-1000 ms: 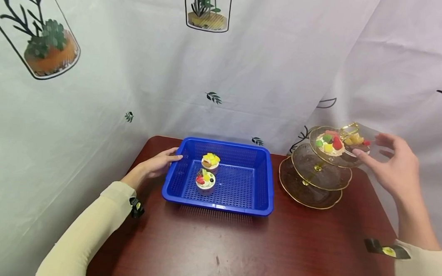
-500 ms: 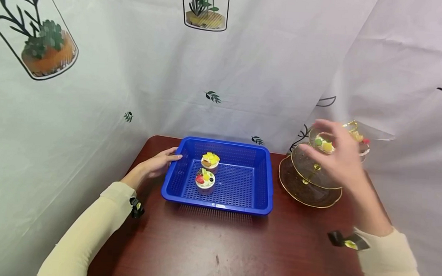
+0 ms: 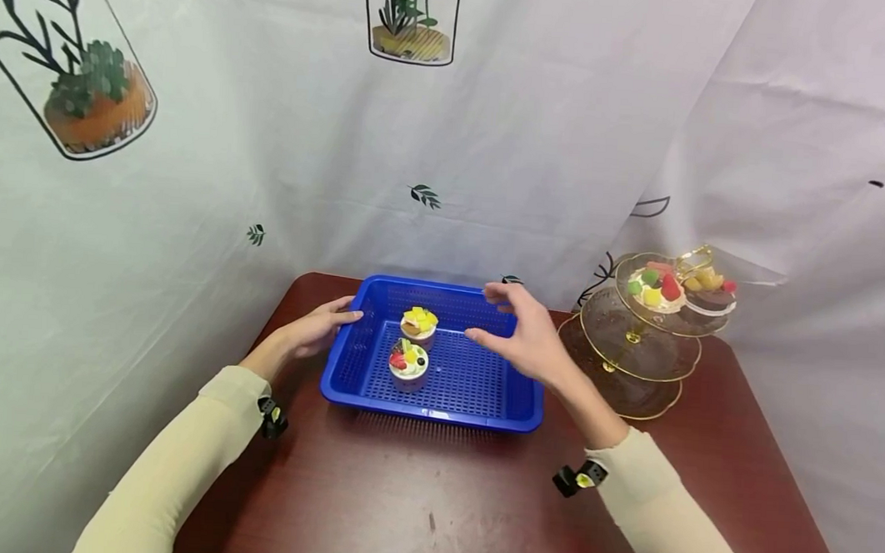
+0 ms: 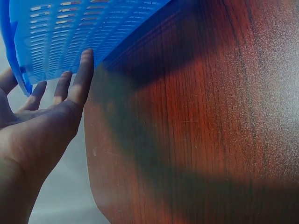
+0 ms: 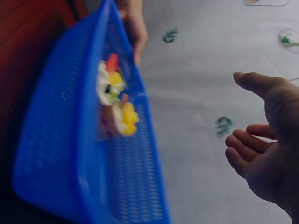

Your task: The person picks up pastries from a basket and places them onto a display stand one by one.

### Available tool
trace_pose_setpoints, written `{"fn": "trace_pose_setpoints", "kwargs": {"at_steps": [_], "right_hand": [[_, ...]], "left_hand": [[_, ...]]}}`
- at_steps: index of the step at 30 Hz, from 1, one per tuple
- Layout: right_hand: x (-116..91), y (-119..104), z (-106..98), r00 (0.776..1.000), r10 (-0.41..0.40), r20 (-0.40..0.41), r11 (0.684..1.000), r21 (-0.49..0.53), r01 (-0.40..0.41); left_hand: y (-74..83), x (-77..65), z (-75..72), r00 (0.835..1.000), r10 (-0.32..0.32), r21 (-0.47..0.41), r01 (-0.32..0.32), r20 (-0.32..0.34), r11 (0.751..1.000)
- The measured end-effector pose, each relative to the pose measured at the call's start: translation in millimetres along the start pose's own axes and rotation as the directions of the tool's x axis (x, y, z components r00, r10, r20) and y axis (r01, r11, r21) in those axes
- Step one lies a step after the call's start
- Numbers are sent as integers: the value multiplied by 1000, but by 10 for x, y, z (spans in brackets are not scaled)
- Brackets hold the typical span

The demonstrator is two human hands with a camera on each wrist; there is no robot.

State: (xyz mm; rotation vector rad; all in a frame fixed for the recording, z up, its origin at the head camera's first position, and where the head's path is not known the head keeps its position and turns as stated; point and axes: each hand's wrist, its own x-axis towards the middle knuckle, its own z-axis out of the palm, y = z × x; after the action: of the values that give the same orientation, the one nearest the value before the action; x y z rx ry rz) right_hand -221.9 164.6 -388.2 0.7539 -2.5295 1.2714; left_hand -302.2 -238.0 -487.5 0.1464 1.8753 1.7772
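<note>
My left hand (image 3: 323,329) grips the left rim of a blue plastic basket (image 3: 443,415), its thumb over the edge and its fingers against the outer wall (image 4: 70,35). Inside the basket, toward the left, stand two fruit-topped dessert cups: one with yellow cubes (image 3: 419,322), and in front of it one with strawberry and a dark berry (image 3: 410,362). Over the basket's right side hovers my right hand (image 3: 525,335), thumb and fingers apart, holding nothing. In the right wrist view that hand (image 5: 266,144) appears beside the basket, touching nothing.
At the right stands a three-tier glass stand (image 3: 608,329) with gold rims. Its top tier bears a dessert with green, yellow and red fruit (image 3: 655,289) and a chocolate-coloured cup (image 3: 710,299). A printed curtain (image 3: 494,146) hangs behind the dark red table (image 3: 401,491).
From beside the chocolate-coloured cup on the top tier, my right hand has swept left to above the basket; that cup stays on the stand. My left hand and the basket keep their place.
</note>
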Motion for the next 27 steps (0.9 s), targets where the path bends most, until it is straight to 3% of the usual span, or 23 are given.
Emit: {"fn": "trace_pose_setpoints", "kwargs": {"at_steps": [8, 13, 21, 27], "right_hand": [[73, 181, 564, 989, 104, 108, 993, 36, -109], [85, 252, 819, 975, 124, 186, 992, 15, -129], [120, 230, 1085, 960, 110, 259, 994, -2, -113], [120, 242, 1214, 952, 102, 288, 994, -76, -83]], "left_hand": [[0, -10, 2, 1000, -2, -8, 2, -2, 1000], [-3, -10, 4, 1000, 1, -5, -1, -2, 1000], [4, -22, 6, 1000, -1, -12, 1, -3, 1000], [14, -15, 7, 1000, -4, -13, 4, 1, 1000]]}}
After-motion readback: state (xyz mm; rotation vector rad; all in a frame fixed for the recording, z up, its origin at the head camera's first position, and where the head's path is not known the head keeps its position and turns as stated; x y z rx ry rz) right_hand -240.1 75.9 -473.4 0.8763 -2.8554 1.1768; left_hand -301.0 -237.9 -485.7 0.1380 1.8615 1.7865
